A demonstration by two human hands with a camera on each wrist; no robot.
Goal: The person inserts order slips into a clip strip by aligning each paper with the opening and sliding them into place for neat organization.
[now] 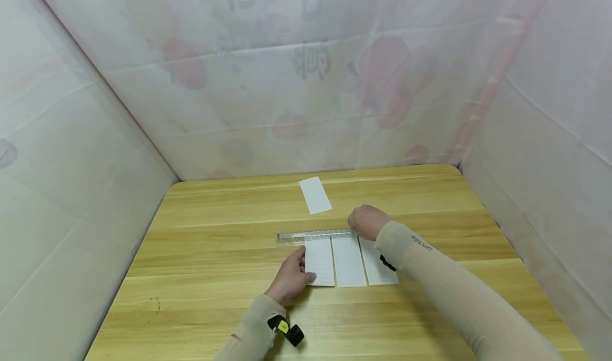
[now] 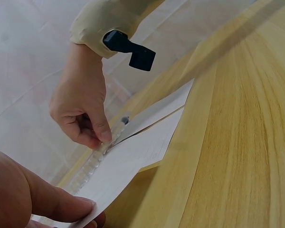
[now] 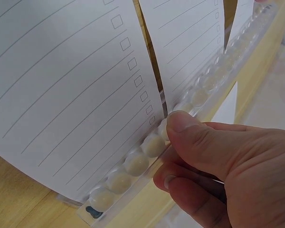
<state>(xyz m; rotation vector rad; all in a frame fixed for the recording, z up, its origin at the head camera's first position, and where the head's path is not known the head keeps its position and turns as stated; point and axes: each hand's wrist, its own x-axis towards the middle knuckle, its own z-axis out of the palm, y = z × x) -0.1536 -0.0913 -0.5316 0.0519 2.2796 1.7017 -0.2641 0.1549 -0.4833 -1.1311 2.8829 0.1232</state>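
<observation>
Pale printed sheeting walls in a wooden worktop (image 1: 201, 276). Three lined paper strips (image 1: 348, 261) lie side by side on it, their far ends tucked under a clear ruler (image 1: 313, 236) that runs across them. A fourth strip (image 1: 315, 194) lies apart, beyond the ruler. The right hand (image 1: 367, 221) sits at the ruler's right end, thumb and curled fingers (image 3: 190, 127) pinching its edge against the wood. The left hand (image 1: 290, 277) lies on the near side of the ruler, by the leftmost strip; its fingers (image 2: 61, 205) pinch that strip's edge, lifting it slightly off the worktop
</observation>
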